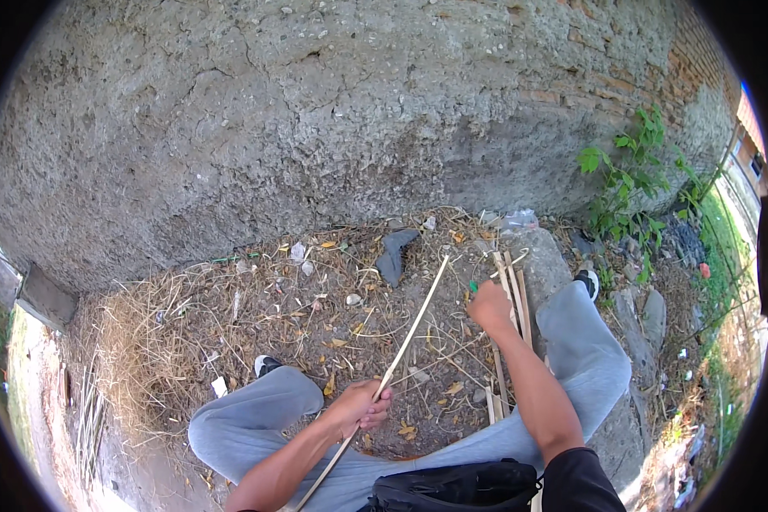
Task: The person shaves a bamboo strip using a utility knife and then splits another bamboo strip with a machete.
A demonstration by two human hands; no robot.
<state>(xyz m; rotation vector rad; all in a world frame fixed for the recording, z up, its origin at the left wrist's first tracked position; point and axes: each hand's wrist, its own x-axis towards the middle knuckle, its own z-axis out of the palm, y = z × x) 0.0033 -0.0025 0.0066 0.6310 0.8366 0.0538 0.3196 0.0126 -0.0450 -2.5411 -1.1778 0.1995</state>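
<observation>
My left hand (363, 407) is closed around a long, thin, pale strip of split wood or bamboo (417, 319). The strip slants from my lap up and to the right, its far end in the air over the ground. Up and to the right, my right hand (490, 307) is closed, with a bit of something green (474, 286) showing at its fingers. Most of what it holds is hidden. Several flat wooden strips (522, 294) lie just beside and beneath this hand, running toward my right leg. Whether the hand touches them I cannot tell.
A rough grey wall (316, 136) rises ahead. Dry straw (145, 358), leaves and shavings litter the ground. A dark grey scrap (393, 256) lies near the wall, and a leafy green plant (627, 183) grows at the right. A black bag (452, 488) rests at my lap.
</observation>
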